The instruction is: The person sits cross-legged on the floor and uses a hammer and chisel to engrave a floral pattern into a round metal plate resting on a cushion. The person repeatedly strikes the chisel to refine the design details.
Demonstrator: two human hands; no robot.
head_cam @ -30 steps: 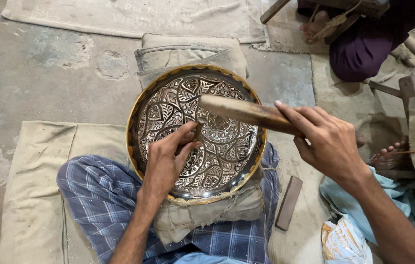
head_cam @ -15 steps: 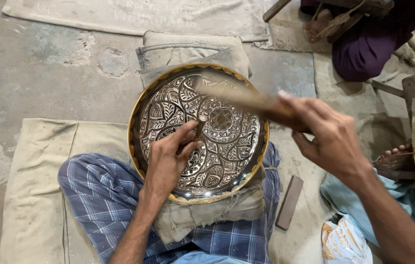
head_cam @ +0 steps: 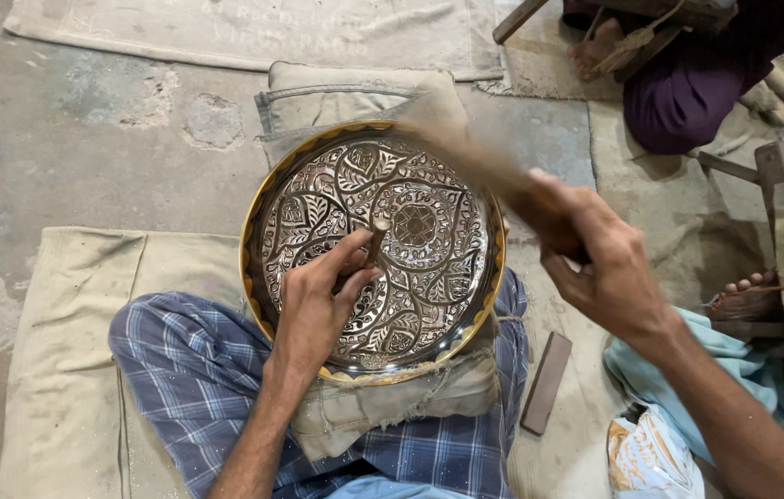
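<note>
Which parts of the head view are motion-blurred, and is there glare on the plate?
Head view: the wooden mallet in the right hand is smeared by motion blur. The left hand and its punch are sharp. The engraved metal plate shows bright specular patches but its pattern stays readable. Light is soft, shadows faint.
</note>
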